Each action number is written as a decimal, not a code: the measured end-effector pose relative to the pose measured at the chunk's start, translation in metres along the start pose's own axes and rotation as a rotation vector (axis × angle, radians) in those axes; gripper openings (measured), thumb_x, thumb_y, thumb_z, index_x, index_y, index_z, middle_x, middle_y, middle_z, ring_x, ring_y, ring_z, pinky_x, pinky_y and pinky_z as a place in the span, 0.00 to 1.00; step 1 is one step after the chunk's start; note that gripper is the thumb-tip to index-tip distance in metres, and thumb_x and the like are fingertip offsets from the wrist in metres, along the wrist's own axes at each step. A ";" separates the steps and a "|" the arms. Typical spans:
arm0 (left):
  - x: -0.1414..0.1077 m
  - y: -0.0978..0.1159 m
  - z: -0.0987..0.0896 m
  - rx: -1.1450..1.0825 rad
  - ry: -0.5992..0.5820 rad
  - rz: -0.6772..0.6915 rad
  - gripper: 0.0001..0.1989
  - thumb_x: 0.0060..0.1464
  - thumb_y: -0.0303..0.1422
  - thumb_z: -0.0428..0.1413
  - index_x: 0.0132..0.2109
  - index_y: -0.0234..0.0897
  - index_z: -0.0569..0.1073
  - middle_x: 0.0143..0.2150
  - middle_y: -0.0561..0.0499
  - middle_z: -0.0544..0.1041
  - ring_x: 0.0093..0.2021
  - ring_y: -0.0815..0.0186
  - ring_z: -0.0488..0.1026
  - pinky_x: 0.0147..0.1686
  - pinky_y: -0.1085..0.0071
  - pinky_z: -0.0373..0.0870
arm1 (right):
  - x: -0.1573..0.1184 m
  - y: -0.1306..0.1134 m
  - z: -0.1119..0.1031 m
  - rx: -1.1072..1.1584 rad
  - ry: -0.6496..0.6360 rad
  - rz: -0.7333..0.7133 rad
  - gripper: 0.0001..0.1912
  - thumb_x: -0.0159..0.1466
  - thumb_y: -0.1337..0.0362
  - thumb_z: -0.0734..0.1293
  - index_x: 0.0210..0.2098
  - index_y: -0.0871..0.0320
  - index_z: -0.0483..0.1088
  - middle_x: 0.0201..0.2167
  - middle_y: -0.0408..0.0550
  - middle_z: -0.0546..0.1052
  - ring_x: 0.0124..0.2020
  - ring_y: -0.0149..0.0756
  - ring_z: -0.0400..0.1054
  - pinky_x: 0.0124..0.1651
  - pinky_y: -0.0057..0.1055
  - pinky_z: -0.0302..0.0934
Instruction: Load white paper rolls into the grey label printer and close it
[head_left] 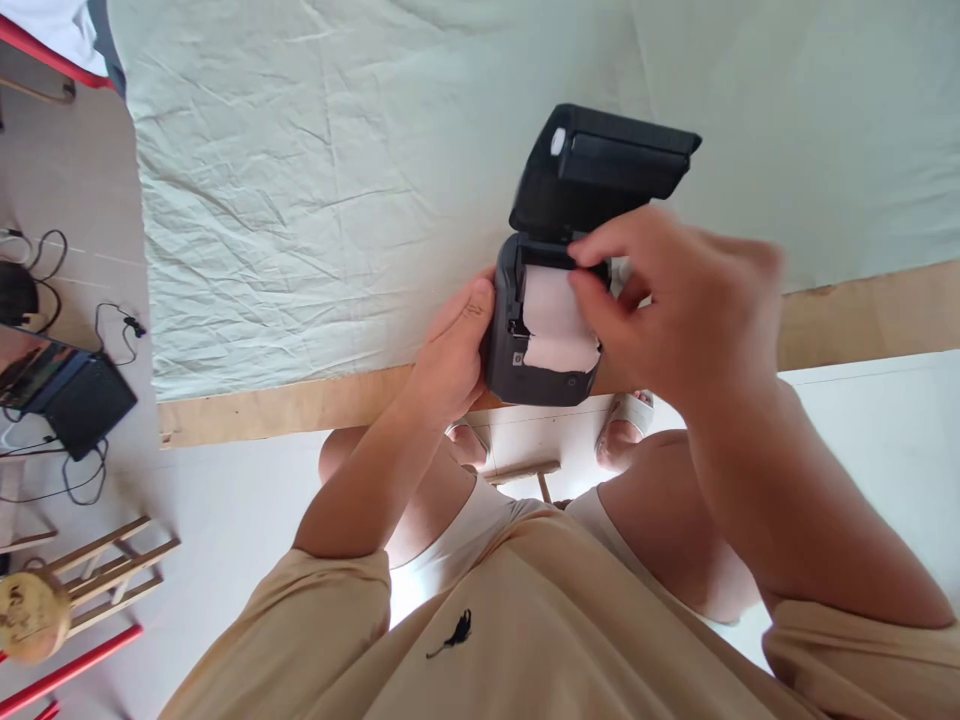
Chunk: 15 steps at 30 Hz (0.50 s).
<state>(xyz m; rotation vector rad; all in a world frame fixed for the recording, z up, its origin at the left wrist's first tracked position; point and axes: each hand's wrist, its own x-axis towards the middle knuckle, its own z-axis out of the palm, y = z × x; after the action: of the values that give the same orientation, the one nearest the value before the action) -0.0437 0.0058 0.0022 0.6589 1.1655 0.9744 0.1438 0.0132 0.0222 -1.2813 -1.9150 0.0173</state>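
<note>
A small black label printer (504, 375) is held over the near edge of the table, its lid (607, 165) swung up and back. White paper (559, 310) lies in the printer's bay, and its torn end hangs over the front. My left hand (454, 350) grips the printer's left side, thumb along the edge. Above the right part of the bay is my right hand (667, 300), thumb and index finger bent close together at the paper's far right corner. It is slightly blurred, and whether something sits between those fingertips is hidden.
A pale green cloth (315, 200) covers the table, with a bare wooden edge (300, 405) along the near side. At the left on the floor are a laptop (82, 400), tangled cables (94, 480) and a wooden stool (34, 610). My legs are under the table edge.
</note>
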 end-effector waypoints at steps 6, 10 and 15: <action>-0.004 0.005 0.004 0.013 -0.001 -0.033 0.18 0.71 0.50 0.60 0.49 0.40 0.82 0.31 0.53 0.80 0.42 0.61 0.84 0.42 0.67 0.83 | 0.006 -0.003 -0.015 -0.309 -0.403 0.105 0.06 0.60 0.67 0.71 0.38 0.51 0.75 0.27 0.41 0.76 0.22 0.31 0.57 0.31 0.34 0.40; -0.005 0.004 0.003 0.022 -0.033 -0.024 0.22 0.69 0.54 0.61 0.53 0.40 0.82 0.36 0.51 0.84 0.48 0.58 0.86 0.47 0.65 0.85 | 0.018 -0.015 -0.015 -0.318 -0.656 0.222 0.07 0.63 0.64 0.70 0.41 0.49 0.77 0.28 0.44 0.77 0.24 0.36 0.60 0.31 0.36 0.44; 0.001 0.000 -0.003 -0.063 -0.266 0.018 0.26 0.70 0.57 0.58 0.60 0.45 0.81 0.53 0.48 0.87 0.64 0.51 0.84 0.61 0.59 0.83 | 0.019 -0.011 -0.049 -0.062 -0.533 0.254 0.20 0.61 0.63 0.72 0.53 0.47 0.78 0.32 0.44 0.80 0.26 0.38 0.69 0.31 0.40 0.60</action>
<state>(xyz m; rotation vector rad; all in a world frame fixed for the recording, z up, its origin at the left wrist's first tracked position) -0.0468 0.0065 0.0014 0.7247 0.8929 0.9042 0.1630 0.0028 0.0708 -1.6782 -2.1821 0.4754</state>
